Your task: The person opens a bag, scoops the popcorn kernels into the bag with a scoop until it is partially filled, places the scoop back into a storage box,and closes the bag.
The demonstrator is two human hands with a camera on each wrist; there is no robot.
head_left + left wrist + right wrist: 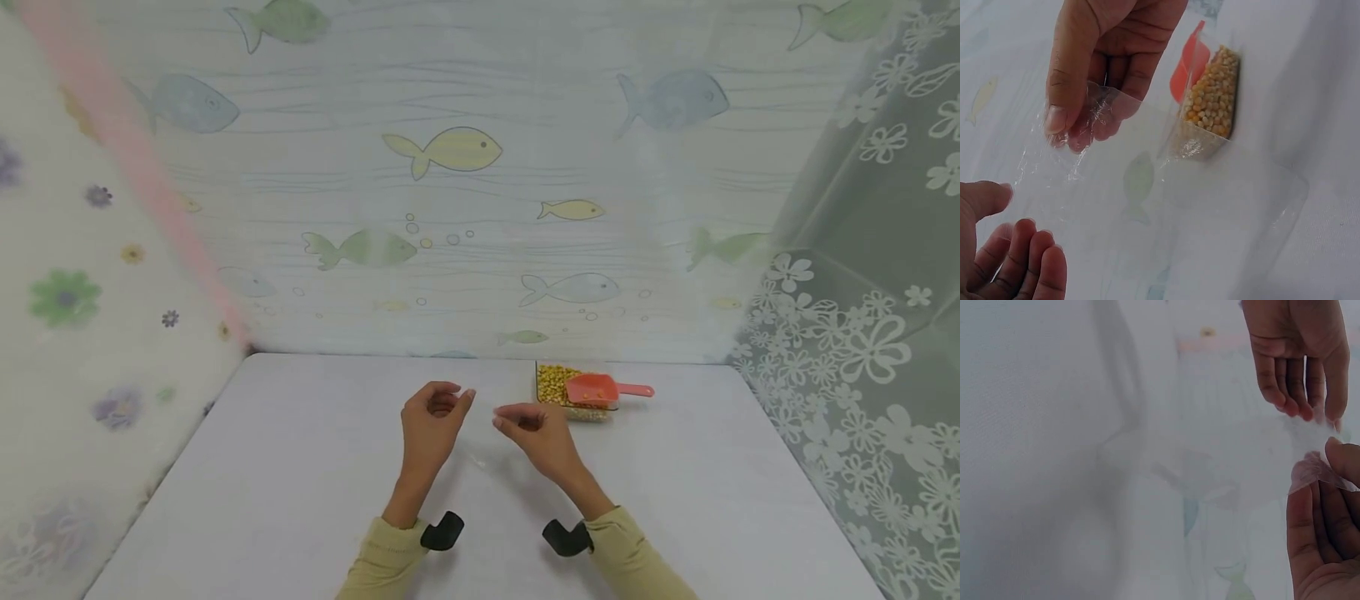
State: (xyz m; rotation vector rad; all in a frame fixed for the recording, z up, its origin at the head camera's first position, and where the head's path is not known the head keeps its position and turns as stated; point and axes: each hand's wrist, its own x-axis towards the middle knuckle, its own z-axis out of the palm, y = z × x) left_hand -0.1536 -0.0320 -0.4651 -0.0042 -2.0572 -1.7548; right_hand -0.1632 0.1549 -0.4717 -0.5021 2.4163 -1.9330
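Note:
A clear plastic bag (pixel 1235 206) hangs between the two hands, hardly visible from the head. My right hand (pixel 543 437) pinches its upper edge between thumb and fingers, seen close up as the right hand (pixel 1116 56) in the left wrist view. Facing it, my left hand (pixel 431 433) has thumb and fingertips apart near the bag's other side, and the left wrist view shows the left hand (pixel 1004 250) with a gap between them. In the right wrist view, the film (pixel 1222 462) spreads below both hands.
Behind the right hand stands a clear container (pixel 588 414) of yellow corn kernels (pixel 552 385). A red scoop (pixel 594 389) lies on the kernels, its handle jutting right. The white table (pixel 300 475) meets a fish-print curtain (pixel 465 275) at the back.

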